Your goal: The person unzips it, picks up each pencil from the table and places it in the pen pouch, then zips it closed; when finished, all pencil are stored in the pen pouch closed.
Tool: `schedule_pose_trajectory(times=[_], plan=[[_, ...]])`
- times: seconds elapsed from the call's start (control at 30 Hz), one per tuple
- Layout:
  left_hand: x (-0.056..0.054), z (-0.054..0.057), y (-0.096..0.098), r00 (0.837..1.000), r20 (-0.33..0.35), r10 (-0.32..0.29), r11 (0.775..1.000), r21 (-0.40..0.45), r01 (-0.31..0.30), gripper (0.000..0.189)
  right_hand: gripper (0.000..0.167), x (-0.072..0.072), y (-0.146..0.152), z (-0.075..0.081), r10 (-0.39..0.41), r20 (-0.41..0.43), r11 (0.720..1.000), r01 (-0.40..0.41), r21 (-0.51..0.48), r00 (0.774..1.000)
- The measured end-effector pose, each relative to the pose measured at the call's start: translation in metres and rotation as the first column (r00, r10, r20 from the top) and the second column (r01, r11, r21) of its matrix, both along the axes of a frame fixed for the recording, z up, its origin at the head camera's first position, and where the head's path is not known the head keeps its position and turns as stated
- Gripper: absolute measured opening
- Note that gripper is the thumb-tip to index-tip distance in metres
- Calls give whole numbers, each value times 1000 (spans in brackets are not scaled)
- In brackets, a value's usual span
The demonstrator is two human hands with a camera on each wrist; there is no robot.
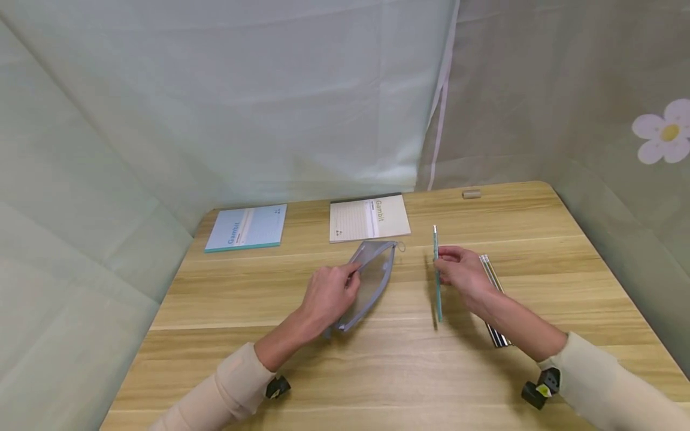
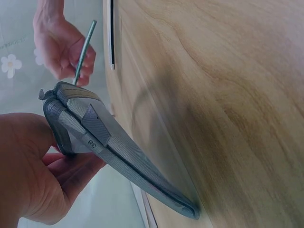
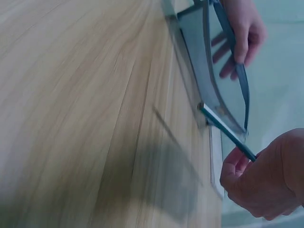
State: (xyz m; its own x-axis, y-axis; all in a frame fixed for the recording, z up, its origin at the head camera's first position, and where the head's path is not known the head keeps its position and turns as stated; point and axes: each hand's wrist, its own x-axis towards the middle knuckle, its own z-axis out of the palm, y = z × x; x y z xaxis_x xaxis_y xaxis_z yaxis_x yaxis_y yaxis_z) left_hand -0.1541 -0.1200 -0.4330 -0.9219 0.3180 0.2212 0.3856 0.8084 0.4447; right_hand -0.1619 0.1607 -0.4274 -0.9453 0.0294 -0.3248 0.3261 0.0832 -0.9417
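Observation:
My left hand grips one edge of a grey see-through zip pouch, thumb on the near side and fingers behind. The pouch's mouth gapes toward the right, its zipper edges apart. In my right hand a teal pencil is pinched between thumb and fingertips, raised above the table with its white-tipped end pointing away from me. The right wrist view has the pencil's near end overlapping the pouch's side. Beneath my right forearm lie several pencils side by side, partly hidden by the wrist.
A blue notebook lies at the back left of the wooden table. Behind the pouch is a cream notebook. A small brown cylinder sits near the back edge. Fabric curtains stand close around the table.

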Motion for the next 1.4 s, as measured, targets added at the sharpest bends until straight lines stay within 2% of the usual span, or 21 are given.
schedule_pose_trajectory(times=[0.2, 0.33, 0.53, 0.8, 1.07, 1.27, 1.4], plan=[[-1, -1, -1, 1000, -16, -5, 1000, -4, 5, 25, 46, -5, -35, -3, -4, -6, 986, 3, -165, 1000], [-1, -1, -1, 1000, -19, -6, 1000, -7, 6, 25, 48, -8, -56, -6, -33, -9, 960, 29, -277, 999], [-1, -1, -1, 1000, -25, -5, 1000, -13, 4, 25, 40, -10, -78, -13, -70, -26, 920, 54, -387, 997], [-1, 0, -1, 999, -40, -11, 1000, -24, 10, 24, 38, -5, -100, -24, -140, -16, 892, 119, -436, 990], [-1, 1, -2, 998, -56, -2, 999, -45, 0, 26, 34, 3, -112, -27, -143, 0, 893, 128, -432, 990], [-1, 2, -1, 999, -40, -2, 999, -50, 0, 27, 31, 8, -119, -28, -121, 8, 894, 113, -434, 993], [-1, 2, -1, 999, -54, -3, 999, -48, 0, 26, 29, 9, -122, -30, -110, 13, 897, 105, -430, 994]])
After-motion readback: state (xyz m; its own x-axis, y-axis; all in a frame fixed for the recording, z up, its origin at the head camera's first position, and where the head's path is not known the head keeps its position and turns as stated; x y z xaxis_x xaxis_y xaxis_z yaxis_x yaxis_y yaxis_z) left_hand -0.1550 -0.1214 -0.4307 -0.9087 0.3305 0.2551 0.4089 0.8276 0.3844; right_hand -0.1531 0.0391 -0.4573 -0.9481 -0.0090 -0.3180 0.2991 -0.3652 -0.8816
